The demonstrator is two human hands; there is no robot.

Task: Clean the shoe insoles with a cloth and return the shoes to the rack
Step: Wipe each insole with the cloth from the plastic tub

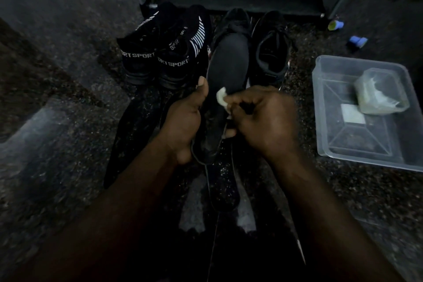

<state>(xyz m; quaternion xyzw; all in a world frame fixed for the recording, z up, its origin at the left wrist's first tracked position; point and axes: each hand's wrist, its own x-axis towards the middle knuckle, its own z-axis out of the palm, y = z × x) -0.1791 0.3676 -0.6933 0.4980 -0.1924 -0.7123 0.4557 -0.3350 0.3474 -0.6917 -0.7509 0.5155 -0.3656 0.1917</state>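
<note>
A black insole (229, 68) is held up over the floor, its toe pointing away. My left hand (183, 119) grips its heel end, thumb up along the left edge. My right hand (263, 117) pinches a small white cloth (221, 96) against the insole's middle. Behind stand two black shoes marked SPORT (160, 52) and a pair of plain black shoes (272, 52), one partly hidden by the insole. More dark insoles (135, 135) lie flat on the floor under my arms. The black shoe rack (240, 0) stands at the back.
A clear plastic tub (329, 107) with a small clear container (380, 94) and a white pad inside sits at the right. Two small blue objects (358, 41) lie on the speckled dark floor near the rack's right leg.
</note>
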